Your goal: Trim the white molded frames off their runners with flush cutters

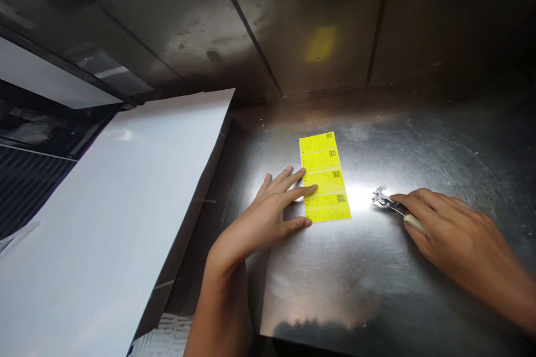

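Observation:
A strip of yellow printed labels [324, 162] lies flat on the steel table, with small square codes along its right side. My left hand [274, 206] is open, its fingers spread and the tips resting on the strip's left edge. To the right, my right hand [452, 228] is closed around the cream handle of a plier-like hand tool [393, 203]. The tool's shiny metal head points left toward the strip and sits apart from it, just above or on the table. Glare around the head blurs its exact shape.
The brushed steel table [318, 284] meets a steel back wall [326, 28] with dark seams. On the left lies a large white sheet [125, 195], its edge near my left forearm. Some printed paper [167, 334] shows at the bottom left.

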The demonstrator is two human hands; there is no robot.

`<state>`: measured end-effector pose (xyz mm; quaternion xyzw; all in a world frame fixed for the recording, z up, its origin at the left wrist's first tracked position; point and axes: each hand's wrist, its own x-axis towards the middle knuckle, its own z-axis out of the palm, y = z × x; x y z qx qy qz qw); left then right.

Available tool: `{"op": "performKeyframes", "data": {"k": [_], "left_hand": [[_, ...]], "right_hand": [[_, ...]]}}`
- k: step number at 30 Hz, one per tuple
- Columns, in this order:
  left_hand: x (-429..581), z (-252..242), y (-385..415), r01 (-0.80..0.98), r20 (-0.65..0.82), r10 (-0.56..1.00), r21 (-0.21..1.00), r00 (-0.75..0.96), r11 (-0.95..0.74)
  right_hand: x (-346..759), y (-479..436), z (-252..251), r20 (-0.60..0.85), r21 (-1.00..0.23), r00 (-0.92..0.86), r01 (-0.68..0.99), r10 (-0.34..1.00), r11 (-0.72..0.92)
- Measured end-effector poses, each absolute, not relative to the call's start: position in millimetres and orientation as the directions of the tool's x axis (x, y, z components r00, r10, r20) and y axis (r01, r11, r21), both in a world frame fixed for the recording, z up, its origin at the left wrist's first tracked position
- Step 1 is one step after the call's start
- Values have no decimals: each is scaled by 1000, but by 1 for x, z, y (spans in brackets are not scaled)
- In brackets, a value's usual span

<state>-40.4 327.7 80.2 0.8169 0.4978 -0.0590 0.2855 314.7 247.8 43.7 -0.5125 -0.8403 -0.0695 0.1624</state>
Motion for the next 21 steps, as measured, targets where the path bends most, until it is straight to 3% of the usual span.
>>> {"op": "performKeyframes", "data": {"k": [21], "left_hand": [[-41, 79, 328, 838, -363, 782, 422, 506, -346]], "right_hand": [[315, 246, 43, 338, -50, -414, 889, 845, 456]]}}
